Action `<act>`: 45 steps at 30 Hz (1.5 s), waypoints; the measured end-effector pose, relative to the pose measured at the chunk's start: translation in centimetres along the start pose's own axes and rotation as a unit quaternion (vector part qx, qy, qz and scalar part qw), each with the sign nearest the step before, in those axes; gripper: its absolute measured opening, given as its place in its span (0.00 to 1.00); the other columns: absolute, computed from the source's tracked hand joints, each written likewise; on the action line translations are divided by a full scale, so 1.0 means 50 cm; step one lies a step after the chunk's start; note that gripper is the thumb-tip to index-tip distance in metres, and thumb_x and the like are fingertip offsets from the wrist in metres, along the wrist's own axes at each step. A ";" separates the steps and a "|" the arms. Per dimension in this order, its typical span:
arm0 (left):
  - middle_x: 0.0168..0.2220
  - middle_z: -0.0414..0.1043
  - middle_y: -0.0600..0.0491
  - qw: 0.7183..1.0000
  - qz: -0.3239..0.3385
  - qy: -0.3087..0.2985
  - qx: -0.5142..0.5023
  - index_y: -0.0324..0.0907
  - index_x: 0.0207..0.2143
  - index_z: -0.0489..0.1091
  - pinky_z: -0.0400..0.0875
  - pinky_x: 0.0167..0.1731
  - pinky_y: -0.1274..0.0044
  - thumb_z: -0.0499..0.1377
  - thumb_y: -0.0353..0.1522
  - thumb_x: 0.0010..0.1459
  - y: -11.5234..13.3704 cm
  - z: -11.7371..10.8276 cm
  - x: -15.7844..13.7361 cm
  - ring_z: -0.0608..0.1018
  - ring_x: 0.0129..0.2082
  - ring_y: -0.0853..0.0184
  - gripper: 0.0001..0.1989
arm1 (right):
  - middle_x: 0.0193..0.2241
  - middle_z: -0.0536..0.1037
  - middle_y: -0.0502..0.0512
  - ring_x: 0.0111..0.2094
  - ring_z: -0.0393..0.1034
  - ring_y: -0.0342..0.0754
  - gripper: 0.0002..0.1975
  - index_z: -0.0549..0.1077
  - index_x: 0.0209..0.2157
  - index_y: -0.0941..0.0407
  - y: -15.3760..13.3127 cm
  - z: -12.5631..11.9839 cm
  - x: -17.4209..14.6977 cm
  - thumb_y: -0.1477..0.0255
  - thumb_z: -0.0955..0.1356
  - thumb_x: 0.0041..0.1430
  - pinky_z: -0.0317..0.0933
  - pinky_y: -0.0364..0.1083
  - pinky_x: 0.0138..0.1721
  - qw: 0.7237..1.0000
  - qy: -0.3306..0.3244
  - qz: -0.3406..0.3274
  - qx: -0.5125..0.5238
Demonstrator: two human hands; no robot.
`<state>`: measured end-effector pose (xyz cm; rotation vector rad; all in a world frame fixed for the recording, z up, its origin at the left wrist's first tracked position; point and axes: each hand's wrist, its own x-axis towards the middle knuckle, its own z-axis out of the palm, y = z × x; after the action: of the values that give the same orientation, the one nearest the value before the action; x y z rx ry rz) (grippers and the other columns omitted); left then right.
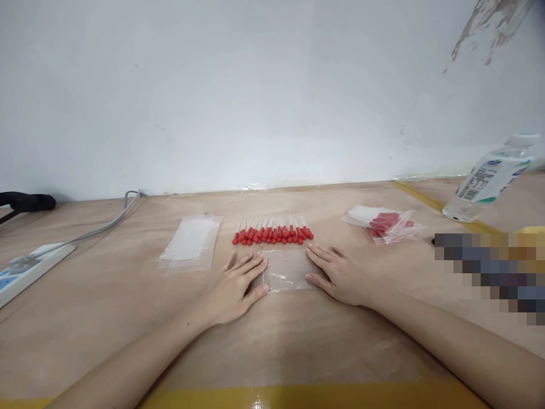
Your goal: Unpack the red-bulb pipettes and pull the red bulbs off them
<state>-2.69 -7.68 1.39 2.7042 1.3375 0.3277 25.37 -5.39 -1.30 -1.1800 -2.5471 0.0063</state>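
A clear plastic zip bag (286, 269) lies flat on the brown-covered table in front of me. Flat on the left end of the bag rests my left hand (239, 287), fingers spread. My right hand (340, 274) lies on its right end, also with fingers apart. Just beyond the bag is a row of glass droppers with red rubber bulbs (272, 234), bulbs toward me. To the left sits a stack of empty clear bags (191, 241). On the right, a pile of clear bags holding red-bulbed pieces (385, 222) lies beyond my right hand.
A clear bottle (489, 179) with a white label stands at the far right, near a pixelated patch. At the left are a power strip (38, 267) with a grey cable (102, 228) and a black object (28, 201). A white wall (255, 96) closes off the back.
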 end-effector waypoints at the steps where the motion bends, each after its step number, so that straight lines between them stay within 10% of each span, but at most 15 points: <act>1: 0.57 0.56 0.50 1.000 -0.006 0.015 -0.014 0.48 0.56 0.55 0.41 0.57 0.57 0.46 0.42 0.59 0.002 0.001 0.003 0.57 0.58 0.58 0.23 | 0.57 0.56 0.61 0.57 0.51 0.54 0.28 0.56 0.56 0.58 -0.001 -0.001 0.000 0.56 0.54 0.59 0.49 0.57 0.54 1.000 0.003 -0.001 0.002; 7: 0.38 0.71 0.51 0.965 -0.130 0.161 -0.161 0.44 0.40 0.69 0.68 0.38 0.70 0.52 0.42 0.55 -0.007 0.017 0.039 0.73 0.36 0.65 0.15 | 0.44 0.72 0.56 0.46 0.64 0.50 0.18 0.70 0.44 0.54 0.038 -0.036 0.013 0.63 0.56 0.60 0.53 0.53 0.48 0.994 0.091 0.058 -0.023; 11: 0.36 0.65 0.50 0.957 -0.170 0.163 -0.167 0.43 0.39 0.69 0.67 0.33 0.71 0.58 0.47 0.47 -0.020 0.025 0.056 0.70 0.35 0.64 0.21 | 0.43 0.72 0.59 0.45 0.63 0.55 0.15 0.72 0.38 0.57 0.136 -0.063 0.009 0.68 0.59 0.57 0.49 0.56 0.47 0.945 0.201 0.185 -0.179; 16: 0.33 0.63 0.53 0.966 -0.158 0.123 -0.161 0.42 0.34 0.67 0.65 0.34 0.72 0.62 0.45 0.42 -0.028 0.026 0.057 0.68 0.34 0.65 0.20 | 0.42 0.72 0.63 0.42 0.63 0.57 0.15 0.70 0.39 0.60 0.222 -0.063 -0.017 0.70 0.58 0.53 0.40 0.64 0.47 0.899 0.163 0.293 -0.280; 22: 0.27 0.62 0.58 0.934 -0.086 0.105 -0.331 0.43 0.34 0.57 0.63 0.27 0.79 0.56 0.37 0.52 -0.019 0.021 0.045 0.67 0.26 0.72 0.11 | 0.36 0.75 0.58 0.38 0.64 0.54 0.15 0.73 0.31 0.57 0.224 -0.057 -0.027 0.71 0.57 0.56 0.36 0.63 0.48 0.894 0.180 0.279 -0.301; 26: 0.26 0.62 0.59 0.888 -0.115 0.236 -0.377 0.43 0.40 0.55 0.66 0.27 0.80 0.57 0.35 0.50 -0.061 -0.028 0.045 0.69 0.24 0.74 0.16 | 0.37 0.74 0.57 0.39 0.63 0.53 0.15 0.74 0.30 0.55 0.212 -0.075 -0.027 0.70 0.57 0.58 0.43 0.57 0.45 0.882 0.240 0.255 -0.316; 30: 0.29 0.62 0.59 0.815 -0.275 0.444 -0.250 0.42 0.45 0.51 0.67 0.25 0.80 0.56 0.33 0.50 -0.181 -0.087 0.017 0.72 0.22 0.75 0.21 | 0.33 0.73 0.59 0.34 0.64 0.52 0.15 0.73 0.32 0.55 0.166 -0.101 -0.019 0.72 0.56 0.59 0.48 0.50 0.34 0.891 0.206 0.224 -0.336; 35: 0.30 0.61 0.55 0.844 -0.355 0.389 -0.105 0.39 0.36 0.61 0.66 0.29 0.75 0.58 0.28 0.46 -0.280 -0.103 -0.040 0.70 0.28 0.69 0.13 | 0.31 0.71 0.60 0.26 0.64 0.48 0.16 0.71 0.38 0.57 0.079 -0.094 -0.007 0.78 0.56 0.55 0.46 0.45 0.23 0.926 0.112 0.206 -0.296; 41: 0.44 0.56 0.45 0.838 -0.379 0.390 0.049 0.39 0.36 0.66 0.51 0.46 0.56 0.58 0.28 0.44 -0.247 -0.088 -0.029 0.58 0.48 0.49 0.13 | 0.31 0.73 0.56 0.28 0.67 0.46 0.10 0.73 0.33 0.57 -0.012 -0.092 0.005 0.77 0.62 0.50 0.55 0.43 0.27 0.983 0.029 0.178 -0.039; 45: 0.50 0.54 0.45 0.826 -0.332 0.420 0.174 0.42 0.38 0.67 0.52 0.47 0.58 0.57 0.32 0.48 -0.187 -0.079 -0.002 0.57 0.50 0.50 0.13 | 0.20 0.74 0.49 0.24 0.68 0.43 0.05 0.72 0.27 0.57 -0.068 -0.086 0.039 0.78 0.65 0.46 0.59 0.41 0.26 0.964 -0.049 0.175 0.194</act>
<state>-10.92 -2.06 3.44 2.1012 2.6598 1.4005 22.97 -6.74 3.83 -1.4659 -2.2333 0.6313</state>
